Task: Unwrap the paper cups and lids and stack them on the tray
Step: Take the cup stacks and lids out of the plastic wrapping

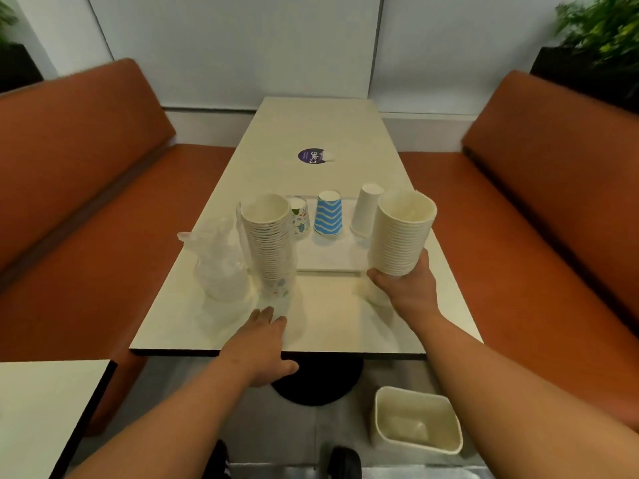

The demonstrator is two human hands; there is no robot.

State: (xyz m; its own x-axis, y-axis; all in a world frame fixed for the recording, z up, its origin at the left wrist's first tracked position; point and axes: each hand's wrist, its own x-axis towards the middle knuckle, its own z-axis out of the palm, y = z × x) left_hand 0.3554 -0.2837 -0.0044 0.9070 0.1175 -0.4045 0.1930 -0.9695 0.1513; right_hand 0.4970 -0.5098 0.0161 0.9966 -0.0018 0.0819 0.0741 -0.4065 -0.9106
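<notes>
White stacked paper cups [401, 233] sit gripped in the right hand [404, 288] (fingers hidden behind). Left hand [262, 344] lies flat, open; clear plastic wrap [221, 264] beyond it blurs.

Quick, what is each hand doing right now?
Left hand: open, fingers flat on the table, holding nothing.
Right hand: gripping the white cup stack.

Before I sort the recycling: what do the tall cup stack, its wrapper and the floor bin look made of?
Tall cup stack: matte white paper, judging by the thin rolled rims; the lowest cup is printed. Wrapper: thin clear plastic film, crinkled and see-through. Bin: probably smooth cream plastic, with one-piece rounded walls.
</notes>
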